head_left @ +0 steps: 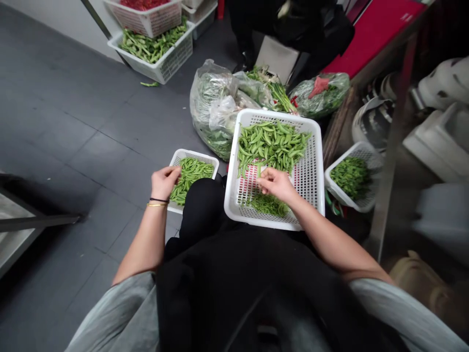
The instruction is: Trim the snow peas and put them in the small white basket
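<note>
A large white basket [315, 161] rests on my lap, with a heap of green snap pea pods [271, 142] at its far end and a small pile of green trimmings [269, 204] at the near end. My right hand [276, 183] hovers inside it, fingers curled as if pinching a pod. My left hand [164, 181] reaches over a smaller white basket [185, 155] of pea pods [190, 173] on the floor to my left, fingers curled; I cannot make out what they hold.
A third small basket of greens [351, 178] stands at the right by a metal table leg [394, 142]. Plastic bags of vegetables [216, 110] lie ahead. Stacked baskets of pods and red chillies [154, 46] stand far left. A person in black [293, 24] sits opposite.
</note>
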`<action>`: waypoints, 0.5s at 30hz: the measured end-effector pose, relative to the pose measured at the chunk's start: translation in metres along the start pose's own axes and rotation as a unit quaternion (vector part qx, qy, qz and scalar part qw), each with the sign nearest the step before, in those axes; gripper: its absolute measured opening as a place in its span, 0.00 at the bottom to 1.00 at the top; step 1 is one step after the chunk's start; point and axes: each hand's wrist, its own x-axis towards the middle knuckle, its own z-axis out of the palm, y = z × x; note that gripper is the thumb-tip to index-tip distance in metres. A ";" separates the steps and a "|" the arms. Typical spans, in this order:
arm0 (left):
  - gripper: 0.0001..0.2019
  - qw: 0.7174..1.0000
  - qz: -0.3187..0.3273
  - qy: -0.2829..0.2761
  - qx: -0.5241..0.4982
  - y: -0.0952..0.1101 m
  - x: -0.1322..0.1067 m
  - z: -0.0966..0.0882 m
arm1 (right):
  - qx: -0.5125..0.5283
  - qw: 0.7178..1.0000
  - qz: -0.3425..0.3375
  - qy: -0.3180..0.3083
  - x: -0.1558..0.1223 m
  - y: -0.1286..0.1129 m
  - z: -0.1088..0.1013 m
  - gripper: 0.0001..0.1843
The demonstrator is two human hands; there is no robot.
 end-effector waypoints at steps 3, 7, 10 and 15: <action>0.14 0.983 0.093 -0.157 -0.014 0.032 -0.036 0.046 | 0.027 0.997 -0.079 -0.001 -0.031 -0.025 0.013 0.12; 0.11 0.946 0.123 -0.291 -0.067 0.059 -0.079 0.100 | -0.047 0.982 -0.185 -0.008 -0.058 -0.044 0.009 0.09; 0.11 0.923 0.028 -0.368 -0.105 0.064 -0.095 0.117 | -0.033 0.979 -0.203 -0.005 -0.071 -0.044 -0.012 0.10; 0.11 0.902 -0.060 -0.411 -0.118 0.067 -0.105 0.123 | -0.092 0.956 -0.273 0.048 -0.080 -0.037 -0.035 0.09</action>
